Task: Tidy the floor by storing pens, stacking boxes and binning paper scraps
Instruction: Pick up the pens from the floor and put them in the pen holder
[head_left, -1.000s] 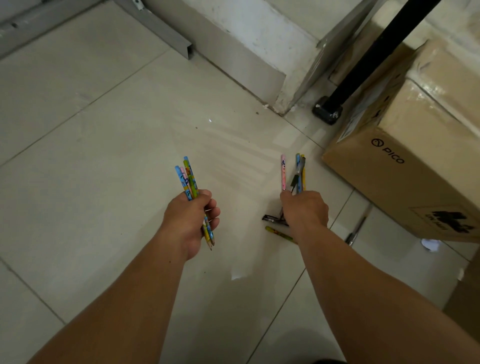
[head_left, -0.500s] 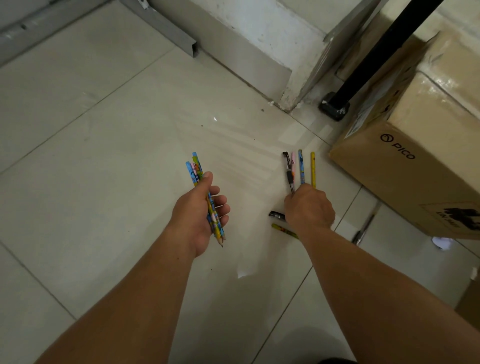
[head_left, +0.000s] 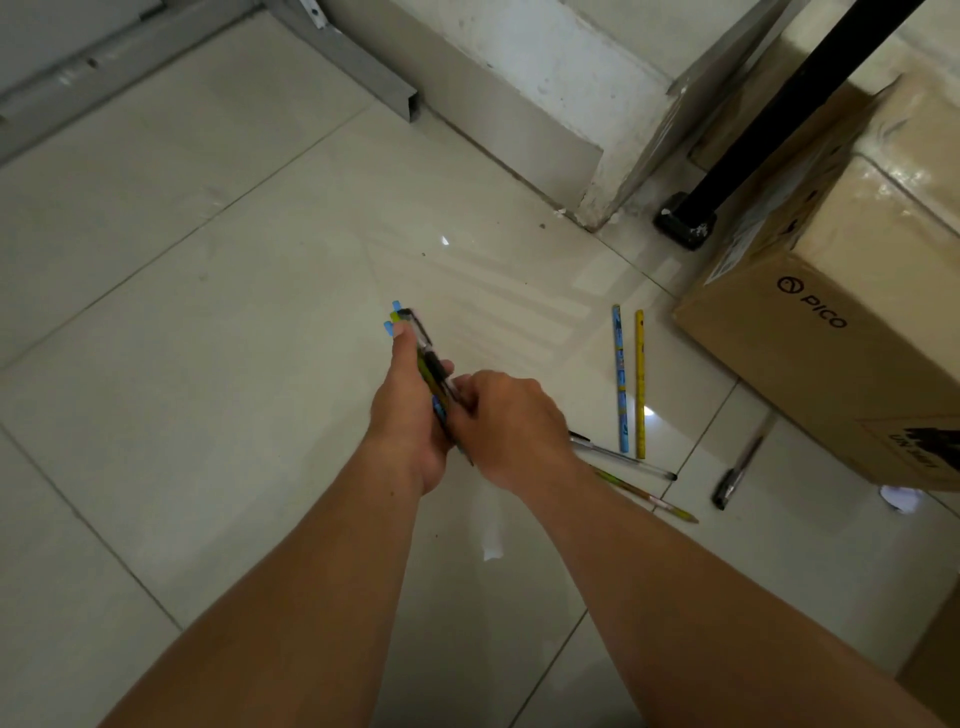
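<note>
Pens and pencils are gathered in a bundle (head_left: 423, 364) at the middle of the scene, held above the pale tiled floor (head_left: 208, 364). The bundle is gripped by the left hand (head_left: 410, 415), whose fingers are curled shut around it, the thumb laid along its length towards the blue and green ends that stick out on the far side. The right hand (head_left: 511, 431) is pressed against the bundle from the right; its fingers are bent in against the pens, but how firmly they are closed is hidden by the back of the hand. Several pieces are seen loose on the floor to the right of the hands: a blue patterned pencil (head_left: 621, 379) and a yellow pencil (head_left: 640, 384) lie side by side, just apart, pointing away from the person; a clear pen (head_left: 623, 457) and a green-and-yellow pencil (head_left: 649, 496) lie slanted nearer, partly covered by the right wrist; a dark pen (head_left: 737, 470) lies further right, near a cardboard box (head_left: 831, 322). A white paper scrap (head_left: 901, 498) is seen at the near edge of the box, and another small white scrap (head_left: 492, 545) lies between the forearms. A black pole foot (head_left: 683, 226) stands on the floor beyond the box, beside a wall corner (head_left: 597, 171).
</note>
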